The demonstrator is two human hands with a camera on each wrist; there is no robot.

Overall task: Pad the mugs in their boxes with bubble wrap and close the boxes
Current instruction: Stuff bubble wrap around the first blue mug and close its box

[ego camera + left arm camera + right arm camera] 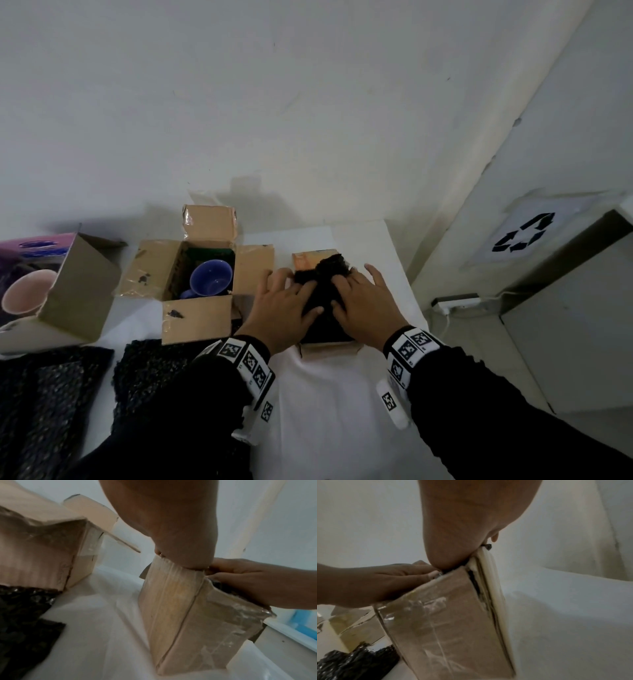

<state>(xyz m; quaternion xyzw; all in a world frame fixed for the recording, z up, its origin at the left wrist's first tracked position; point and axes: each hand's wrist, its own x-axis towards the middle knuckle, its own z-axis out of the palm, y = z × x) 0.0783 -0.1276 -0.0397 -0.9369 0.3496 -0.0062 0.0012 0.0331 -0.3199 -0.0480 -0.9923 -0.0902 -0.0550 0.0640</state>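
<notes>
Hands work together at the small box [329,346] on the right part of the white table [318,411], near the person. Both palms lie over its open top, pressing a wad of black bubble wrap [325,274] down into it. The left hand [286,305] comes in from the left and the right hand [363,301] from the right, thumbs almost meeting over the middle of the wad. Fingers on both are spread and fairly straight, pressing flat rather than pinching or curling round anything. From the left wrist view the heel of the left hand sits on the box's top edge, and the right hand's fingertips [216,568] reach in at the same rim.

The wrap lies directly under the fingers and bulges at the far side, over the far edge of the box, so the next push probably has to go downward and away from the person. The mug inside this box is hidden. Whether its flaps are folded down outside I cannot tell for sure.

To the left, a larger open box [191,274] holds a blue mug [210,277] with no padding visible on top, and further left a tilted carton [68,287] shows a pink mug [27,291]. Spare sheets of bubble wrap [147,373] lie near the person's left arm. Neither box looks closed, so much of the task seems left.
</notes>
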